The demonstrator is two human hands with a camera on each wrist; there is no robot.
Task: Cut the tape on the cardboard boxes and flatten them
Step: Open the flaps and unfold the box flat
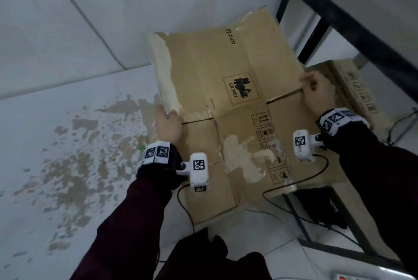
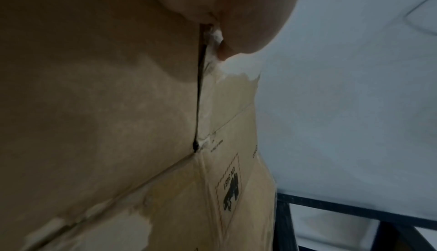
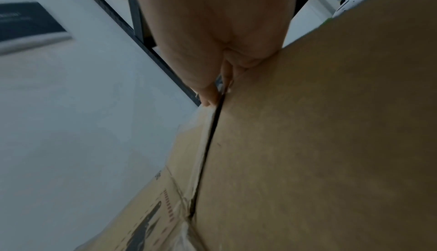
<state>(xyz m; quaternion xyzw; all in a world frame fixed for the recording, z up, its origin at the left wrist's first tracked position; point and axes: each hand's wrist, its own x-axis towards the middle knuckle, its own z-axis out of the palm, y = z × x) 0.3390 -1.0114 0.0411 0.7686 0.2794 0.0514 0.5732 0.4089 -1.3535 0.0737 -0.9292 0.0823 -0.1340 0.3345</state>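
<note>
A flattened brown cardboard box with a PICO logo and a UN 3481 label hangs in front of me, its paper skin torn along the left edge. My left hand grips the left edge at the flap slit, thumb on the face. My right hand pinches the right edge at the opposite slit. In the left wrist view the box fills the left side, with the left hand on its edge. In the right wrist view the right hand holds the box beside the slit.
Another brown cardboard box lies behind my right hand. A black metal frame of a table stands at the right. The white floor at the left is patchy and worn. Black cables run beneath the box near my feet.
</note>
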